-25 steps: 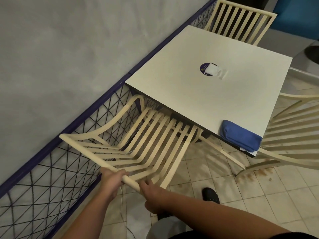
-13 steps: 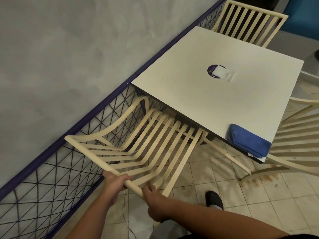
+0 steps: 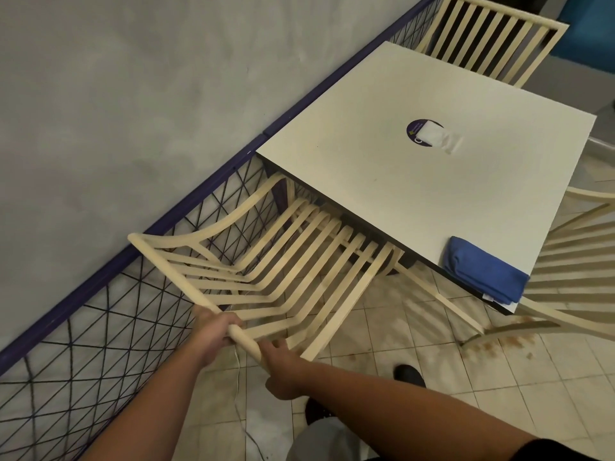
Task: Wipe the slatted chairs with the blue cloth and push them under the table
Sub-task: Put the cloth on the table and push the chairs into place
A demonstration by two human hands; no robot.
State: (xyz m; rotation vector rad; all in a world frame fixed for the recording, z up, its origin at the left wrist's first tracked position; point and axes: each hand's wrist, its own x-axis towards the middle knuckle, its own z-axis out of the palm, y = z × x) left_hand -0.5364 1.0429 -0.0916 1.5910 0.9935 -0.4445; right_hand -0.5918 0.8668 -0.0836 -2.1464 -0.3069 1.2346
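Cream slatted chair (image 3: 266, 271): at the table's near side, front of the seat under the table edge, rest of the seat and the back out in the open.
White table (image 3: 382, 168): square top, one side against the mesh fence (image 3: 100, 327).
Left hand (image 3: 213, 334): fingers wrapped fully round the chair's top back rail, on the fence side.
Right hand (image 3: 283, 371): curled round the same rail, just beside the left hand, at the end farther from the fence.
Blue cloth (image 3: 482, 277): folded, lying on the table's near right corner, neither hand touching it.
Other chairs: far chair (image 3: 492, 44) close in at the table's far side; side chair (image 3: 572, 261) at the table's right side, not under it.
Step, judged: pushing the near chair in; the cloth being set down suggests its wipe is done.
Do it well: push evenly with both hands, straight along the seat slats, so the chair doesn't swing into the fence. Keep the curved armrest below the table edge. Stop when the back is near the edge.
Risk: legs under the table are hidden and may snag the table leg.
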